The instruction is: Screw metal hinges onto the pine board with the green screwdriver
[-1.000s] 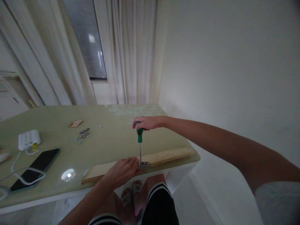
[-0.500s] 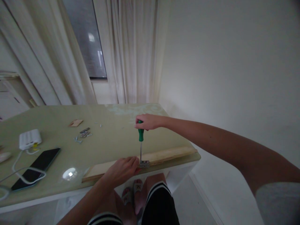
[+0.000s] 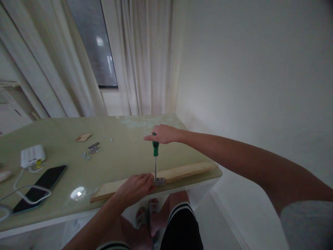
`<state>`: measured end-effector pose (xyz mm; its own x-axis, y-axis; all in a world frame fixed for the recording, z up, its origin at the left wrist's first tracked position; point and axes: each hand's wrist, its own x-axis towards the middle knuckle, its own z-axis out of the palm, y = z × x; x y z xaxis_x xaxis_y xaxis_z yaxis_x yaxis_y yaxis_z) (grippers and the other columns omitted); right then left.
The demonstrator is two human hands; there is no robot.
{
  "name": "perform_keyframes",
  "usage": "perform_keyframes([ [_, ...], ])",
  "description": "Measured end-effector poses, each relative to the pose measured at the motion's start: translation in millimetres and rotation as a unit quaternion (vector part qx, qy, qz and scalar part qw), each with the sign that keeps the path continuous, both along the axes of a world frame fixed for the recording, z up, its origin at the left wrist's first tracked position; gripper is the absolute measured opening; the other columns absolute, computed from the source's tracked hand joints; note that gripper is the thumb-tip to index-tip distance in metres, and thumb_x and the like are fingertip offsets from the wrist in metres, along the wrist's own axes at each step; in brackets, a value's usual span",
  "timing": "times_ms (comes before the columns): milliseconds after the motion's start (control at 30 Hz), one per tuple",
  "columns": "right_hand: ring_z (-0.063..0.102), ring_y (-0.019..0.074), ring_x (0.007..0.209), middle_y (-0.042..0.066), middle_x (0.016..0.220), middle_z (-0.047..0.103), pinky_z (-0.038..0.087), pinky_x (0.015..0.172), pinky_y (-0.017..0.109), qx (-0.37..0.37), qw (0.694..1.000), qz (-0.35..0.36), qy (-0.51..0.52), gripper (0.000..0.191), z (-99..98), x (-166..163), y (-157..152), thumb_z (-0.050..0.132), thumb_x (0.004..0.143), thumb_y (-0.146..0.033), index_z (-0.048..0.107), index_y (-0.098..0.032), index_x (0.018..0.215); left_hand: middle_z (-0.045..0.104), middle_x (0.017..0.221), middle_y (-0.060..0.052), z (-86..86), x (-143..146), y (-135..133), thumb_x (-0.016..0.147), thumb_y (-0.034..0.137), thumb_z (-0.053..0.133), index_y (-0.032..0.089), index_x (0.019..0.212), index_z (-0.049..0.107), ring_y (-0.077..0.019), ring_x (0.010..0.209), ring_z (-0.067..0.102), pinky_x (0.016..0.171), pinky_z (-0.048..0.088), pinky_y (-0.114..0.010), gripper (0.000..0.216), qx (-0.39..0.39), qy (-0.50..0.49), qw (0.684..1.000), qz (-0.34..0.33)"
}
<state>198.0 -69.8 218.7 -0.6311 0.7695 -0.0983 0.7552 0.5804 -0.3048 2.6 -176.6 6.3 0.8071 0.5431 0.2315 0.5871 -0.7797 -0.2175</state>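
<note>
A long pale wooden board (image 3: 182, 172) lies along the near edge of the green table (image 3: 65, 139). A small metal hinge (image 3: 159, 181) sits on the board's front edge. My right hand (image 3: 162, 134) is closed round the top of a green-handled screwdriver (image 3: 155, 149), which stands upright with its tip on the hinge. My left hand (image 3: 135, 189) lies on the board just left of the hinge, fingers curled down against the wood and pressing it.
Loose metal hinges and screws (image 3: 91, 150) and a small wood piece (image 3: 83, 137) lie farther back. At the left are a white power bank (image 3: 32, 155), a dark phone (image 3: 39, 187) with a white cable, and curtains behind. My knees and sandals show below the table edge.
My right hand has shifted slightly on the screwdriver handle, its fingers turning round the top. The screwdriver stays upright on the hinge. My left hand has kept its place on the board.
</note>
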Motion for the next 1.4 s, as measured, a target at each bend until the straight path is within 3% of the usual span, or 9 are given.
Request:
perform_keyframes([
  [200,0.057,0.012,0.063,0.001,0.074,0.068,0.039,0.06,0.023,-0.074,0.997,0.032,0.008,0.013,1.8,-2,6,0.056,0.1,-0.021,0.063,-0.017,0.09,0.077,0.111,-0.016,1.4,1,0,0.104,0.026,0.063,0.012,0.12,0.061,-0.0293,0.091,0.078,0.071,0.063,-0.038,0.021,0.001,-0.001,1.0,-0.004],
  [300,0.057,0.0127,0.06,0.0,0.066,0.064,0.04,0.059,0.024,-0.089,0.995,0.032,0.009,0.02,2.6,1,6,0.053,0.1,-0.022,0.062,-0.017,0.082,0.077,0.108,-0.014,3.4,1,0,0.105,0.027,0.061,0.014,0.115,0.062,-0.0279,0.087,0.078,0.07,0.063,-0.037,0.016,-0.004,-0.007,1.0,-0.002],
  [467,0.055,0.0163,0.063,0.006,0.062,0.063,0.034,0.06,0.029,0.004,1.0,-0.018,-0.003,0.046,0.8,0,1,0.053,0.103,-0.037,0.055,-0.018,0.061,0.077,0.106,-0.012,7.6,1,0,0.105,0.027,0.062,0.013,0.118,0.061,-0.0274,0.087,0.078,0.07,0.062,-0.037,0.019,-0.005,-0.001,1.0,-0.004],
  [633,0.062,0.0139,0.078,0.005,0.093,0.077,0.04,0.067,0.024,-0.019,0.999,0.043,0.005,0.013,7.2,-4,0,0.06,0.098,-0.023,0.07,-0.016,0.092,0.077,0.101,-0.011,8.7,0,1,0.105,0.028,0.064,0.013,0.117,0.061,-0.0269,0.086,0.078,0.07,0.062,-0.036,0.019,-0.017,0.016,1.0,0.003],
  [733,0.063,0.0154,0.077,0.006,0.09,0.076,0.041,0.066,0.025,-0.028,0.998,0.048,-0.007,0.018,8.3,-5,2,0.06,0.098,-0.027,0.071,-0.015,0.091,0.077,0.104,-0.012,7.1,0,1,0.105,0.028,0.063,0.012,0.12,0.06,-0.028,0.087,0.078,0.07,0.063,-0.038,0.022,-0.013,0.011,1.0,0.0],
  [867,0.065,0.0216,0.078,0.013,0.083,0.074,0.038,0.064,0.029,0.018,0.999,-0.018,-0.029,0.039,2.4,-3,4,0.056,0.102,-0.042,0.066,-0.015,0.075,0.077,0.106,-0.012,5.2,0,1,0.104,0.027,0.064,0.013,0.121,0.06,-0.028,0.088,0.078,0.071,0.063,-0.038,0.022,-0.012,0.003,1.0,0.002],
  [1067,0.066,0.0135,0.079,0.007,0.102,0.079,0.043,0.066,0.022,-0.025,0.999,0.033,-0.008,0.018,2.3,-4,0,0.051,0.103,-0.023,0.066,-0.018,0.111,0.077,0.104,-0.011,7.6,2,0,0.105,0.026,0.061,0.015,0.117,0.061,-0.027,0.088,0.078,0.071,0.063,-0.036,0.016,-0.019,0.005,1.0,0.01],
  [1267,0.067,0.0246,0.083,0.017,0.089,0.077,0.04,0.064,0.029,0.037,0.999,-0.022,-0.022,0.038,0.9,-4,2,0.053,0.102,-0.046,0.064,-0.016,0.081,0.078,0.101,-0.011,16.2,3,0,0.107,0.029,0.059,0.016,0.113,0.061,-0.0265,0.088,0.078,0.072,0.062,-0.035,0.015,-0.039,0.021,0.999,0.02],
  [1400,0.067,0.0194,0.093,0.01,0.105,0.079,0.042,0.071,0.025,0.028,0.999,0.036,-0.011,0.018,4.4,-7,1,0.058,0.101,-0.031,0.067,-0.018,0.092,0.078,0.102,-0.01,17.4,4,-2,0.106,0.028,0.061,0.016,0.116,0.061,-0.0247,0.087,0.078,0.071,0.061,-0.032,0.015,-0.029,0.023,0.999,0.025],
])
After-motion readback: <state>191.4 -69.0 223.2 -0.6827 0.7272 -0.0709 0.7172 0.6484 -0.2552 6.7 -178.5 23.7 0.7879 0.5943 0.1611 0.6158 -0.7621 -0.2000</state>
